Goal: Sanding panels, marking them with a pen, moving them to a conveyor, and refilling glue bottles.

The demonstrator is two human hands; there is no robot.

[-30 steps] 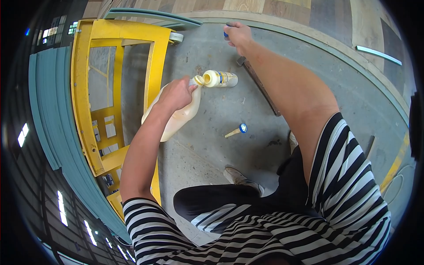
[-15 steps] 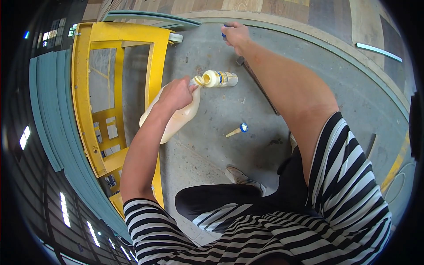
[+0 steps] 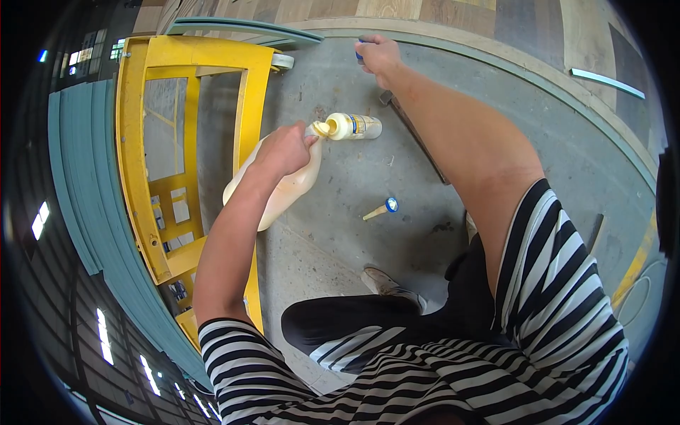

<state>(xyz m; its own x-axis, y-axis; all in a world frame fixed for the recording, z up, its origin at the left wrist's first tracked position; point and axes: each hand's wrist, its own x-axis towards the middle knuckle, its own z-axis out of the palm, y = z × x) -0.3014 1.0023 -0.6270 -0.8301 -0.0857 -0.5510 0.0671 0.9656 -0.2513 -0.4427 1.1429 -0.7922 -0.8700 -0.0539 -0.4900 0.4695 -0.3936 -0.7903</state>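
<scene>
My left hand grips the neck of a large soft bag of cream-coloured liquid, tilted with its spout against the mouth of a small bottle. The bottle stands on the concrete floor and is filled with the same pale liquid. My right hand reaches far ahead, fingers closed around a small blue object at the floor's edge. A nozzle with a blue cap lies on the floor near my knee.
A yellow frame lies on the floor to my left, beside teal panels. A dark strip lies under my right arm. Wooden boards run along the far edge. My shoe rests on the concrete.
My right hand has shifted slightly toward the left along the far edge. The bag and bottle stay as they were.
</scene>
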